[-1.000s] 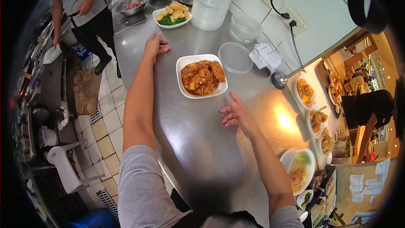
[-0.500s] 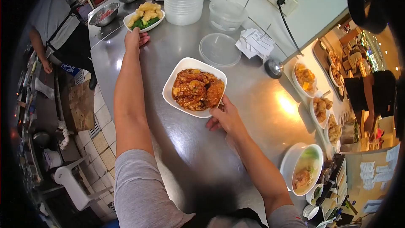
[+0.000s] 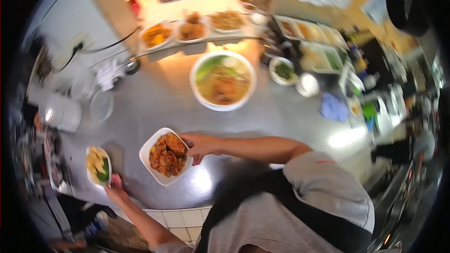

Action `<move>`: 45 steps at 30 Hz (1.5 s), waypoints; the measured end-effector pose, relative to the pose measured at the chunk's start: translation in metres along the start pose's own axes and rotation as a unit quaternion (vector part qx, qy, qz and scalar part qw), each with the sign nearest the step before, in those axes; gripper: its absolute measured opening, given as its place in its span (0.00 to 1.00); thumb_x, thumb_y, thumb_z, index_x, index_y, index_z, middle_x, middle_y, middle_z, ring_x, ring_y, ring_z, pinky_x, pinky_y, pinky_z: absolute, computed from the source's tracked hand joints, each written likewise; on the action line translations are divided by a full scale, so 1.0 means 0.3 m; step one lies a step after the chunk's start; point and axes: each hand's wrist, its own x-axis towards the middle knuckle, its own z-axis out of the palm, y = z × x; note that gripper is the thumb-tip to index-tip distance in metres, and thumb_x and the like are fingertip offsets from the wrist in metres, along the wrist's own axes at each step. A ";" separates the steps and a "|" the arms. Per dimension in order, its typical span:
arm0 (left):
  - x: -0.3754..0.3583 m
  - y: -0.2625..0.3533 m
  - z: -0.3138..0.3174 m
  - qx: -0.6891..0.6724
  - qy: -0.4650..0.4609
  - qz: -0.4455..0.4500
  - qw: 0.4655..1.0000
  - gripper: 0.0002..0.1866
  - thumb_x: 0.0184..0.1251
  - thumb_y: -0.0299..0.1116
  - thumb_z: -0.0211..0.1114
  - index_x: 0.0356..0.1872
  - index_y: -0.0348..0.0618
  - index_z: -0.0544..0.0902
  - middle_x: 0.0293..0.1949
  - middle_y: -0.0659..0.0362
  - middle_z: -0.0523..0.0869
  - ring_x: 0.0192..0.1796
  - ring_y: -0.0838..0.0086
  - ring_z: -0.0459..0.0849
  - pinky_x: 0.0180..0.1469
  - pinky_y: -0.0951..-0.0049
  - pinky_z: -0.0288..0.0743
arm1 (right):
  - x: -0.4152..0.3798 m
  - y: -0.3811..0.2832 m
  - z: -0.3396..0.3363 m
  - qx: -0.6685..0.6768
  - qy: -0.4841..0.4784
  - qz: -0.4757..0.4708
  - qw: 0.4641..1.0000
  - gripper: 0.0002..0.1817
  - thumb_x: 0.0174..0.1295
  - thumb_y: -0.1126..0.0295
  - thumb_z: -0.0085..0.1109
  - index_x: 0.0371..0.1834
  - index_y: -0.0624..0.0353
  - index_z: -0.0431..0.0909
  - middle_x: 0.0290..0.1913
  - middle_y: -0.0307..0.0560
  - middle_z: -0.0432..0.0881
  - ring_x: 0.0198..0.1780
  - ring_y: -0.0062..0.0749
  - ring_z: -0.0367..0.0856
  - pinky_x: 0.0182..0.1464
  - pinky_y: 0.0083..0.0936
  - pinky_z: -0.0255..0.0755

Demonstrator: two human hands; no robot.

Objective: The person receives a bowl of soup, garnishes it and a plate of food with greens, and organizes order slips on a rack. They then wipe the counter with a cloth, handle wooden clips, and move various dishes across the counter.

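My right hand (image 3: pixel 200 147) grips the edge of a white square bowl (image 3: pixel 149 165), thumb at the rim and fingers below it. Glossy, reddish-brown sauced pieces of food (image 3: pixel 168 155) fill that bowl. At the lower left, my left hand (image 3: pixel 115 187) is closed on the near end of a smaller white dish (image 3: pixel 89 172). Pale yellow chunks (image 3: pixel 95 158) and green vegetables (image 3: pixel 103 172) lie in the dish. Both vessels are over the steel counter (image 3: pixel 164 107), the bowl to the right of the dish.
A large white soup bowl (image 3: pixel 193 94) stands farther back. Behind it, plates of food (image 3: pixel 191 29) line a lit ledge. Stacked clear containers (image 3: pixel 60 114) and a clear lid (image 3: pixel 101 106) are at left. A small bowl of greens (image 3: pixel 283 70) and a blue cloth (image 3: pixel 333 107) are at right.
My view has swung to the right, bringing the soup bowl and the ledge to the upper middle. Both hands keep their hold on the bowl and the dish.
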 end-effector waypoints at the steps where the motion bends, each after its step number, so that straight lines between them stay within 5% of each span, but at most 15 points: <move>1: -0.094 -0.045 -0.001 0.016 -0.022 -0.020 0.999 0.22 0.71 0.42 0.50 0.48 0.29 0.76 0.40 0.50 0.84 0.44 0.62 0.85 0.46 0.70 0.83 | -0.104 0.040 -0.031 0.013 0.023 -0.012 1.000 0.39 0.55 0.76 0.53 0.73 0.52 0.50 0.36 0.55 0.82 0.28 0.34 0.84 0.30 0.29 0.83; 10: -0.970 -0.346 0.190 0.061 -0.099 -0.110 0.987 0.20 0.67 0.40 0.52 0.52 0.34 0.71 0.36 0.49 0.84 0.37 0.62 0.85 0.38 0.71 0.81 | -0.973 0.296 -0.383 0.037 0.186 -0.012 0.982 0.42 0.54 0.77 0.54 0.74 0.52 0.47 0.38 0.55 0.81 0.29 0.36 0.85 0.32 0.32 0.83; 16: -1.407 -0.495 0.371 0.060 -0.157 -0.125 0.978 0.19 0.67 0.34 0.51 0.57 0.40 0.64 0.37 0.44 0.83 0.36 0.59 0.86 0.39 0.67 0.81 | -1.341 0.302 -0.625 0.010 0.208 -0.041 0.977 0.48 0.60 0.72 0.57 0.77 0.52 0.34 0.37 0.53 0.81 0.35 0.36 0.85 0.37 0.26 0.82; 19: -1.583 -0.544 0.488 0.052 -0.163 -0.111 0.979 0.19 0.68 0.35 0.50 0.57 0.39 0.64 0.37 0.43 0.83 0.37 0.58 0.86 0.40 0.65 0.81 | -1.469 0.286 -0.749 -0.106 0.268 -0.030 0.957 0.44 0.61 0.69 0.59 0.77 0.52 0.43 0.40 0.54 0.81 0.36 0.36 0.85 0.39 0.27 0.80; 21: -1.655 -0.597 0.545 0.034 -0.166 -0.112 0.979 0.20 0.69 0.35 0.50 0.58 0.39 0.63 0.38 0.43 0.83 0.37 0.57 0.85 0.41 0.64 0.81 | -1.557 0.293 -0.828 -0.370 0.372 -0.051 0.850 0.36 0.60 0.69 0.59 0.72 0.52 0.57 0.46 0.55 0.80 0.38 0.40 0.85 0.40 0.31 0.80; 23: -1.739 -0.624 0.606 0.033 -0.176 -0.101 0.979 0.19 0.70 0.36 0.49 0.57 0.38 0.64 0.43 0.42 0.82 0.42 0.57 0.85 0.44 0.65 0.80 | -1.635 0.300 -0.858 -0.613 0.484 -0.046 0.623 0.30 0.58 0.67 0.60 0.66 0.51 0.66 0.48 0.53 0.79 0.42 0.46 0.83 0.40 0.35 0.79; 26: -1.823 -0.652 0.684 -0.005 -0.178 -0.111 0.978 0.19 0.72 0.34 0.49 0.60 0.43 0.60 0.39 0.44 0.82 0.38 0.59 0.85 0.41 0.66 0.82 | -1.691 0.354 -0.927 -0.654 0.505 -0.043 0.562 0.24 0.57 0.65 0.61 0.58 0.52 0.71 0.47 0.52 0.79 0.44 0.49 0.81 0.39 0.39 0.78; 33: -1.902 -0.685 0.744 -0.008 -0.209 -0.119 0.971 0.19 0.73 0.35 0.50 0.60 0.44 0.60 0.41 0.44 0.82 0.39 0.62 0.85 0.41 0.68 0.82 | -1.682 0.360 -1.023 -0.647 0.491 -0.128 0.568 0.11 0.59 0.63 0.60 0.40 0.55 0.76 0.41 0.51 0.81 0.38 0.48 0.82 0.36 0.40 0.77; 35: -1.917 -0.689 0.743 -0.008 -0.221 -0.126 0.967 0.20 0.73 0.37 0.51 0.60 0.44 0.60 0.43 0.45 0.82 0.41 0.63 0.85 0.43 0.68 0.81 | -1.692 0.309 -1.018 -0.662 0.456 -0.054 0.592 0.09 0.59 0.63 0.59 0.37 0.56 0.78 0.36 0.52 0.82 0.35 0.49 0.82 0.36 0.41 0.77; 38: -1.944 -0.682 0.755 -0.012 -0.269 -0.125 0.955 0.21 0.73 0.40 0.52 0.61 0.44 0.61 0.48 0.46 0.81 0.47 0.64 0.83 0.48 0.67 0.79 | -1.752 0.181 -0.953 -0.623 0.425 -0.120 0.646 0.09 0.60 0.64 0.57 0.37 0.57 0.79 0.32 0.54 0.82 0.35 0.50 0.82 0.38 0.42 0.76; 43: -1.934 -0.707 0.707 -0.030 -0.307 -0.156 0.938 0.23 0.74 0.42 0.52 0.63 0.39 0.65 0.54 0.49 0.79 0.53 0.65 0.81 0.52 0.67 0.77 | -1.796 -0.153 -1.134 -0.638 0.512 -0.231 0.526 0.10 0.61 0.66 0.55 0.39 0.58 0.81 0.35 0.58 0.83 0.40 0.50 0.82 0.43 0.42 0.75; 45: -1.953 -0.701 0.719 -0.015 -0.293 -0.147 0.945 0.22 0.74 0.41 0.51 0.62 0.39 0.66 0.53 0.50 0.80 0.51 0.65 0.82 0.50 0.68 0.78 | -1.779 -0.286 -1.233 -0.640 0.513 -0.191 0.539 0.10 0.60 0.67 0.56 0.38 0.59 0.82 0.38 0.58 0.83 0.43 0.49 0.82 0.45 0.40 0.76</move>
